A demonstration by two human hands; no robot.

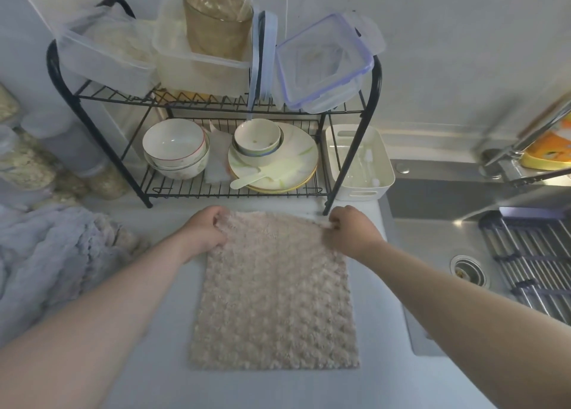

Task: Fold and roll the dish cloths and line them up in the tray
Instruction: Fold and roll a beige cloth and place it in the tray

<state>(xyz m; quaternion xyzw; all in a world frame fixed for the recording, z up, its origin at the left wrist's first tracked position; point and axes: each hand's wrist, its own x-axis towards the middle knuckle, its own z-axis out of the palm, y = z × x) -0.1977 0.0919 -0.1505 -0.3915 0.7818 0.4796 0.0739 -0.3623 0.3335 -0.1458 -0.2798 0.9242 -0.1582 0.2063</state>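
My left hand point(205, 231) and right hand point(350, 230) each pinch a far corner of the beige cloth point(275, 297), spread flat on the counter point(160, 362). The white tray point(384, 164) sits far right, beside the rack point(352, 158).

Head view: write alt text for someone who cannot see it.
The left hand and right hand pinch the far corners of a beige dish cloth spread flat on the counter. Behind stand a black dish rack and a white tray; a pile of cloths lies left, a sink right.
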